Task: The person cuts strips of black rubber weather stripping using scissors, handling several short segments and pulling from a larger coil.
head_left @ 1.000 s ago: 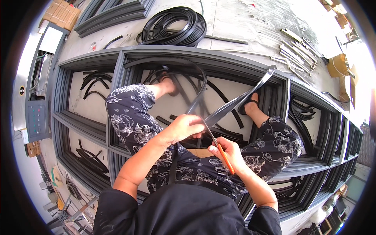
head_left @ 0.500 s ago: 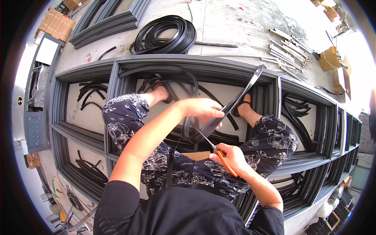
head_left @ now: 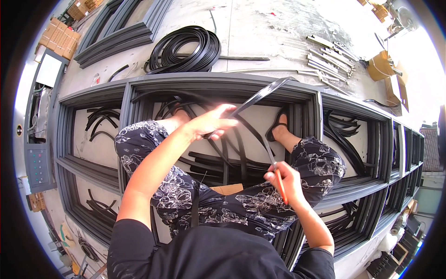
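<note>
My left hand (head_left: 213, 123) is closed around a flat, shiny black rubber strip (head_left: 262, 94), above the gray frame between my knees. From that hand the strip rises toward the far frame edge, then bends over. My right hand (head_left: 285, 182) holds orange-handled scissors (head_left: 280, 185) above my right thigh. Their metal blades point away from me and stand apart from the held strip. Loose black strips (head_left: 204, 158) lie and loop inside the gray frame (head_left: 223, 79) around my feet; some are blurred.
A coil of black strip (head_left: 185, 51) lies on the floor beyond the frame. Pale metal lengths (head_left: 330, 60) are scattered at the far right. More gray frames (head_left: 123, 39) rest at the far left, near stacked cartons (head_left: 59, 38). A control cabinet (head_left: 39, 162) stands left.
My left hand has moved left and away from me, drawing the strip along. The scissors have come away from the strip, and my right hand has turned them more upright.
</note>
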`<state>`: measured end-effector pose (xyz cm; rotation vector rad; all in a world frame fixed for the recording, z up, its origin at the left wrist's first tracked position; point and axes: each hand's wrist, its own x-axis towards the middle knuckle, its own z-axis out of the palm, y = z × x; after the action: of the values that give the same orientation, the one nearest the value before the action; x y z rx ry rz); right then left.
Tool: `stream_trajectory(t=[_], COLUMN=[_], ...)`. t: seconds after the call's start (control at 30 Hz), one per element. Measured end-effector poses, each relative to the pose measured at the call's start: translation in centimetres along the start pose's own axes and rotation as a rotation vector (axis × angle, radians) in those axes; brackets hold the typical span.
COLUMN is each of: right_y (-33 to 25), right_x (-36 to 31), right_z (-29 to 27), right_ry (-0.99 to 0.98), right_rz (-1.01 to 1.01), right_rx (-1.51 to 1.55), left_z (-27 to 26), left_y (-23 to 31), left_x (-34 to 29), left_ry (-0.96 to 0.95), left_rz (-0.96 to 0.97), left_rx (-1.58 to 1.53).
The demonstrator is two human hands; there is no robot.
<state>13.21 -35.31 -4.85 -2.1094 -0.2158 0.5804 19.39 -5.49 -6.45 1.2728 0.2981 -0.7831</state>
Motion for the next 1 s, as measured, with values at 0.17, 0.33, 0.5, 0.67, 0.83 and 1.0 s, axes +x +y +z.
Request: stream_trajectory(t=[0.17, 0.33, 0.5, 0.67, 0.83, 1.0], right_y=[-1.1, -3.0, -2.4, -0.8, -4.9, -8.0], right_x=[3.5, 8.4, 13.0, 17.9, 16.8, 12.6], right_z=[-2.0, -0.9, 0.0, -0.2, 0.6, 0.1], right_ry=[0.253, 0.430, 0.472, 0.550, 0.495, 0.367], right_rz=[-0.134, -0.615, -0.907, -0.792, -0.606, -0.534], right_rx=[0.014, -0.373, -0.391, -0.224, 0.194, 0.112], left_z=[-1.0, 1.6, 3.6, 3.3, 0.5, -5.0], left_y=[0.1, 0.0, 3.5, 3.0, 2.2, 0.6], left_x=[-2.4, -6.7, -14.1, -20.1, -21.2, -11.8], left_ry=[-0.057, -0.354, -0.378, -0.275, -0.352, 0.420], left_rz=[0.010, 0.085, 0.135, 0.510, 1.032, 0.609], left_rx=[0.033, -0.262, -0.331, -0.570, -0.759, -0.304])
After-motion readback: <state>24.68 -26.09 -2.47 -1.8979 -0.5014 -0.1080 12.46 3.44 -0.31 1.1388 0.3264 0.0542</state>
